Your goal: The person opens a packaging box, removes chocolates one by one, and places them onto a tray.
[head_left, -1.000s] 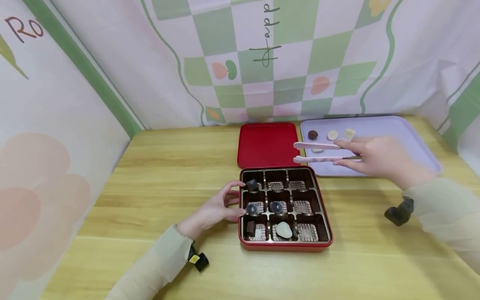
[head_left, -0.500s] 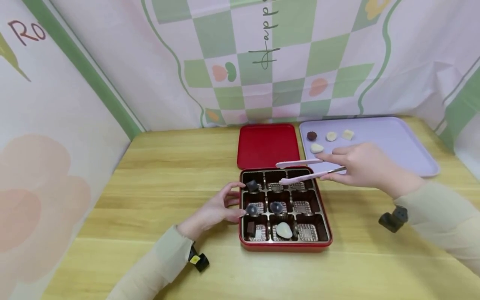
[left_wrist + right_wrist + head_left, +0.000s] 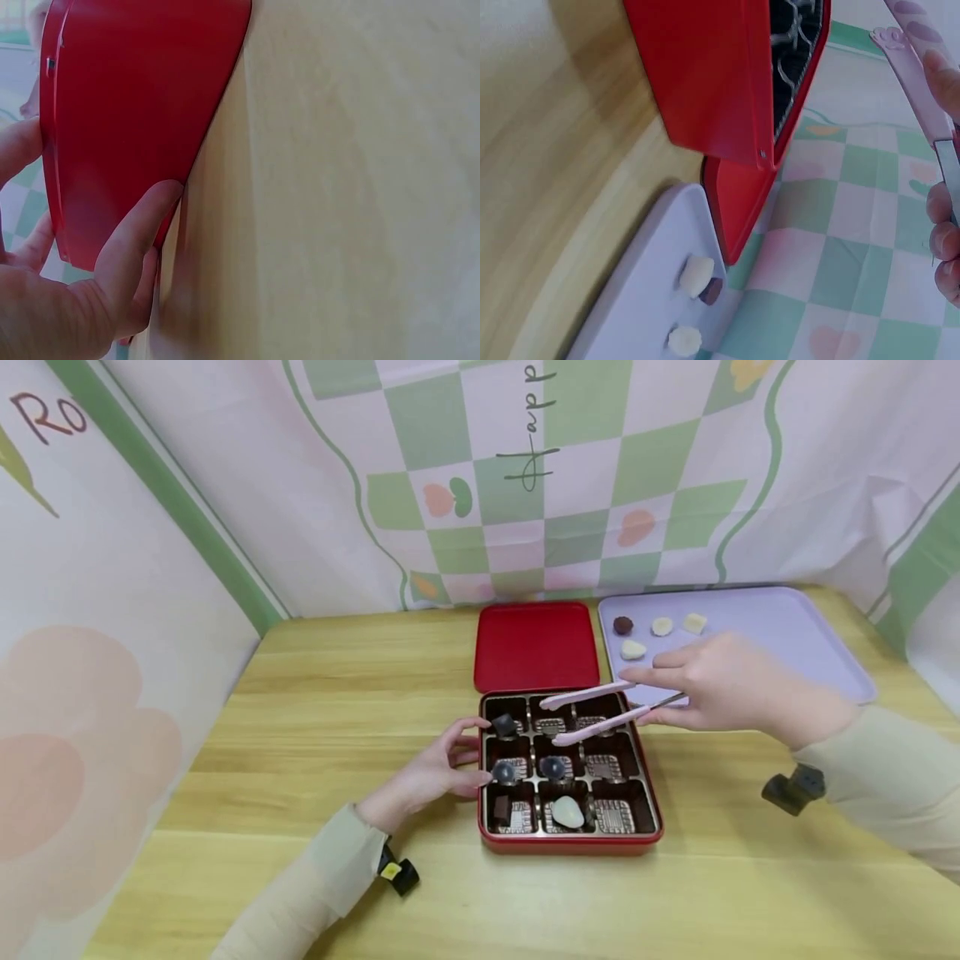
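My left hand (image 3: 442, 762) rests at the left wall of a red tin (image 3: 570, 845), fingertips and thumb spread against its side and rim. In its brown divided insert lie a dark cube-shaped chocolate (image 3: 504, 725), two dark round chocolates (image 3: 552, 767), a brown block (image 3: 502, 811) and a white shell-like piece (image 3: 567, 812). My right hand (image 3: 720, 683) grips pink-tipped tongs (image 3: 592, 695) by their arms. Their tips stand apart over the tin's back middle and right compartments, with nothing between them. In the right wrist view the tongs (image 3: 911, 82) show a paw-shaped end.
A lavender tray (image 3: 795, 635) at the back right bears a brown fluted chocolate (image 3: 622, 625) and several white pieces (image 3: 633, 650). The red lid (image 3: 536, 647) lies behind the tin. A patterned cloth (image 3: 517, 485) hangs along the table's back edge.
My right hand has brought the tongs left and toward me, from over the tray to over the tin, and their tips have spread wider. My left hand has kept its place.
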`<state>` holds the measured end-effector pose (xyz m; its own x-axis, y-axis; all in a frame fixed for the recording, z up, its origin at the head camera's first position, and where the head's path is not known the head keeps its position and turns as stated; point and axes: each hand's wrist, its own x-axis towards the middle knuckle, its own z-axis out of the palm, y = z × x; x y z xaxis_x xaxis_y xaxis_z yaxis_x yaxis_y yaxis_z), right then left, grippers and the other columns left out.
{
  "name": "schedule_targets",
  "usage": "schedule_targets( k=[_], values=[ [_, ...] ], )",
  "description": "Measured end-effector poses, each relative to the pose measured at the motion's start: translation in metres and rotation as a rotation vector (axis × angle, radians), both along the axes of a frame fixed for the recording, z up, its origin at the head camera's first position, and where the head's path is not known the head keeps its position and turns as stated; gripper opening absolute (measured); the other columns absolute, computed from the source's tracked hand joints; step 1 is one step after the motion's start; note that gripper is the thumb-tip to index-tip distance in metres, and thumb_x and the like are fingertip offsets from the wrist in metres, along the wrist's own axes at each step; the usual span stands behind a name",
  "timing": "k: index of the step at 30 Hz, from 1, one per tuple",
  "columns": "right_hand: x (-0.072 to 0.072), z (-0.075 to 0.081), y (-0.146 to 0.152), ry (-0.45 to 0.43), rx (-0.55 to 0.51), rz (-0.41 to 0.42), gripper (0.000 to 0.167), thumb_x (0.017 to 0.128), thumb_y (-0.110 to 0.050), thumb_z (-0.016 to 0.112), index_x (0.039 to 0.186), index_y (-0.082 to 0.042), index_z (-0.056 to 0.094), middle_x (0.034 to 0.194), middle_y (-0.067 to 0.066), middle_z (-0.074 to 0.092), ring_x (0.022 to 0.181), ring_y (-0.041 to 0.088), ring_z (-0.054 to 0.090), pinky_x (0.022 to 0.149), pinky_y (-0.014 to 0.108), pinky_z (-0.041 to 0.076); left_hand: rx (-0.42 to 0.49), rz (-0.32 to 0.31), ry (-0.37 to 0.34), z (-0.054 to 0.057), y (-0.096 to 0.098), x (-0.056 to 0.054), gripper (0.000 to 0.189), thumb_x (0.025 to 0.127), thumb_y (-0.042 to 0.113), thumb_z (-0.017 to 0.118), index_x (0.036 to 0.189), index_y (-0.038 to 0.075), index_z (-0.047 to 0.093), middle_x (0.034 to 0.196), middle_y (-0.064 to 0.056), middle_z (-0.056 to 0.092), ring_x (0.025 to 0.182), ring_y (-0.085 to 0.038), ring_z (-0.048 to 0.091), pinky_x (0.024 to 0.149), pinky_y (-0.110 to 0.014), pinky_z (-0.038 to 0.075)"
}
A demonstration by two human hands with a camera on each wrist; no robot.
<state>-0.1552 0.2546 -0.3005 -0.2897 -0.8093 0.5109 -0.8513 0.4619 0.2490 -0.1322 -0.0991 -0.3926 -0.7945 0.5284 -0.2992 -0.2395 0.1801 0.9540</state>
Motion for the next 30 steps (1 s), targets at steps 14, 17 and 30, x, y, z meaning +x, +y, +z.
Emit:
schedule_targets(
  k=[14,17,30],
  values=[
    [0.0038,-0.003,-0.0088,-0.083,0.094,0.042,0.06,0.092,-0.062,0.039,0.1,-0.013,0.074,0.067,-0.01,0.056,0.051,0.003,0.047,0.039,0.02,0.036,-0.007,0.008,-0.001,0.0006,0.0008,-0.0013,0.071,0.082,-0.008,0.064,0.14,0.021,0.036,0.142,-0.021,0.034,0.128,-0.038,0.039,0.079,-0.04,0.059],
    [0.0037,-0.0037,-0.0093,-0.083,0.092,0.047,0.059,0.092,-0.062,0.041,0.1,-0.014,0.074,0.068,-0.01,0.057,0.051,0.004,0.049,0.039,0.022,0.037,-0.007,0.009,-0.003,0.0001,0.0004,-0.0009,0.071,0.082,-0.008,0.064,0.14,0.02,0.036,0.142,-0.021,0.034,0.128,-0.038,0.039,0.079,-0.04,0.059],
    [0.0027,-0.0087,-0.0094,-0.108,0.155,0.023,0.054,0.09,-0.061,0.047,0.099,-0.015,0.074,0.069,-0.01,0.058,0.054,0.009,0.054,0.041,0.026,0.041,0.02,0.005,-0.013,0.0024,0.0,0.0005,0.072,0.081,-0.01,0.063,0.141,0.017,0.033,0.143,-0.025,0.032,0.13,-0.04,0.038,0.08,-0.04,0.059]
  ],
)
